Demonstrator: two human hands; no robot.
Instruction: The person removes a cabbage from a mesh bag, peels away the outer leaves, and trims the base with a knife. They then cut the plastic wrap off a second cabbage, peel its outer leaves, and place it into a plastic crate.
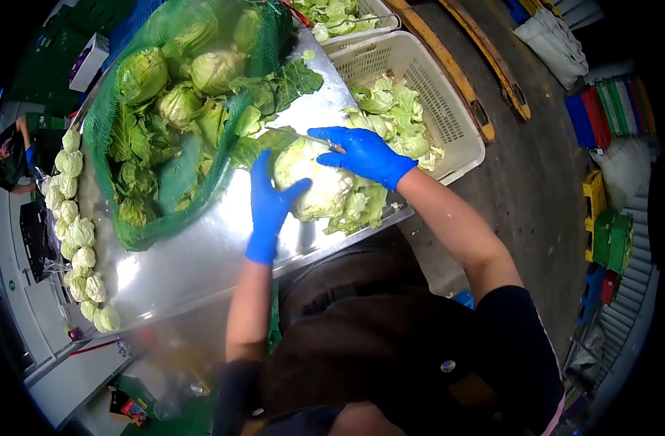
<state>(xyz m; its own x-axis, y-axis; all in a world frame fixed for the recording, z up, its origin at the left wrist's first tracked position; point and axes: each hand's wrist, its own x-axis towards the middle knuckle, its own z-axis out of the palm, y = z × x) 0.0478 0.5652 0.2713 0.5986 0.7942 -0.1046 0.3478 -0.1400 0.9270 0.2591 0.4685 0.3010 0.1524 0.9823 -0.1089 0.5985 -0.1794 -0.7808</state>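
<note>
Left hand: the left hand point(268, 200), in a blue glove, is cupped against the near side of the cabbage point(314, 185); the thumb is spread from the fingers and the palm is pressed to the head.
Right hand: the right hand point(361, 152), also gloved in blue, lies over the far top of the same cabbage with its fingers curved down onto it. Something thin and grey shows at the fingertips, but I cannot tell what it is.
Cabbage: a pale, round head held between both hands, resting on the steel table point(202, 254) near its front edge, with loose outer leaves lying under it and to its right.
Net sack: a green net sack point(165, 211) lies open on the table just behind the hands, full of whole cabbages and dark leaves.
White crate: a white crate point(456, 109) stands against the table's far right side and holds cut leaves point(391, 116).
Trimmed heads: a row of trimmed heads point(74, 232) runs along the table's left edge, well apart from the hands.
Second person: another person point(13, 156) is at the far left, beyond the table.
Floor: coloured crates point(609, 240) are stacked on the floor to the right.
</note>
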